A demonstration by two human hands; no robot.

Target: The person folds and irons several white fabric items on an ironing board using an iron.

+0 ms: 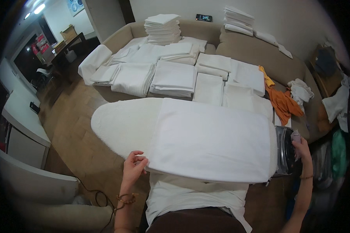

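Observation:
A smooth white folded cloth lies flat over the right part of a fleecy, cream-covered ironing board. My left hand is at the cloth's near left corner, thumb and fingers closing on its edge. Off the board's right end, my right hand grips a mauve cloth-wrapped handle. What this handle belongs to is mostly hidden. Beside it sits a dark tray-like rest with shiny metal parts. Faint creases run across the near part of the white cloth.
Behind the board, a beige sofa bears folded white cloths and a tall stack. An orange garment lies at the right. A cable trails on the wooden floor at the left, near a pale low wall.

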